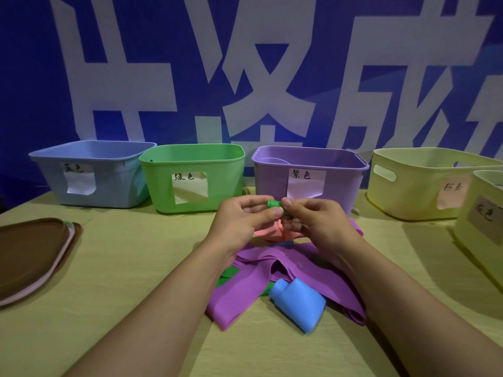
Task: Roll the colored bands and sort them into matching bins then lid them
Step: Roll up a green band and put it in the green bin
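Nearest on the counter (136,308) lies a loosely rolled blue band (299,304), resting on a spread purple band (245,289) that makes up most of the unsorted heap; scraps of green show under it, and a pink band (272,231) sits at the heap's far edge. To the left, near the counter's edge, a stack of lids (30,257) waits flat, likely kept aside until the bins are filled.

Just above the heap, the left hand (242,216) and right hand (310,219) meet around a small green roll (275,204). Both pinch it between thumb and fingertips, one at each end, which looks like the grip needed to keep the coil tight so it does not spring open. It is held up off the counter, roughly in front of the gap between the green and purple bins.

Along the far side stands a row of labelled bins: a blue bin (92,175) at left, then a green bin (190,178), a purple bin (310,172), and two pale yellow bins (424,183) at right. The green bin, just left of the hands, seems the roll's proper home. All the bins are open at the top.
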Motion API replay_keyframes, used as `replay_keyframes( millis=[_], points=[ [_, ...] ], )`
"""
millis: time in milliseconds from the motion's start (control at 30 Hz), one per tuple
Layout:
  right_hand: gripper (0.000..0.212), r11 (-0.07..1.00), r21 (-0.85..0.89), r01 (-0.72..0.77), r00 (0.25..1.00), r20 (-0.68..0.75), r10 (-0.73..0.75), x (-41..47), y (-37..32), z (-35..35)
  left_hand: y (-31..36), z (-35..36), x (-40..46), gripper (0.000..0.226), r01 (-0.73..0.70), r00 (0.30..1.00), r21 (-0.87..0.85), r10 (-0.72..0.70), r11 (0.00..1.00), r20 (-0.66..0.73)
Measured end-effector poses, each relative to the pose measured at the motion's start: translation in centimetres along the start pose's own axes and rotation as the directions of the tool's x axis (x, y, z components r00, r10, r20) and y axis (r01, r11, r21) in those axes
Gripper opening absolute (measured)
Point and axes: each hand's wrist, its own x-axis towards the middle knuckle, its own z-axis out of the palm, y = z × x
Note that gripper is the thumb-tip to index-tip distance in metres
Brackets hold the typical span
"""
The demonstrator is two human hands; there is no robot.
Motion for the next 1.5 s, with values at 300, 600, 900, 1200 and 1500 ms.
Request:
replay_keyframes(
  millis=[300,600,900,1200,1500],
  points=[
    [0.005,0.989,-0.029,0.146,0.982,-0.117,-0.149,-0.5,-0.6,0.6,0.5,0.4,0.0,0.049,0.065,0.998,-0.223,-0.059,0.973,0.032],
    [0.021,0.896,-0.254,0.364,0.908,-0.117,-0.402,-0.7,-0.5,1.4,0.8,1.9,-0.7,0.047,0.29,0.952,-0.401,-0.304,0.869,0.031],
    [0.025,0.801,-0.394,0.452,0.841,-0.113,-0.53,-0.7,0.5,2.7,0.6,2.4,-0.7,0.025,0.209,0.959,-0.573,-0.282,0.792,-0.04],
    [0.019,0.759,-0.487,0.432,0.87,0.002,-0.493,-1.0,0.8,2.7,0.6,0.1,0.7,0.009,0.083,0.969,-0.52,-0.191,0.85,-0.158],
    [0.021,0.503,-0.741,0.444,0.804,0.082,-0.588,-1.9,0.3,3.1,2.7,-2.5,2.1,0.013,-0.059,0.931,0.06,0.077,0.996,-0.357]
  ],
)
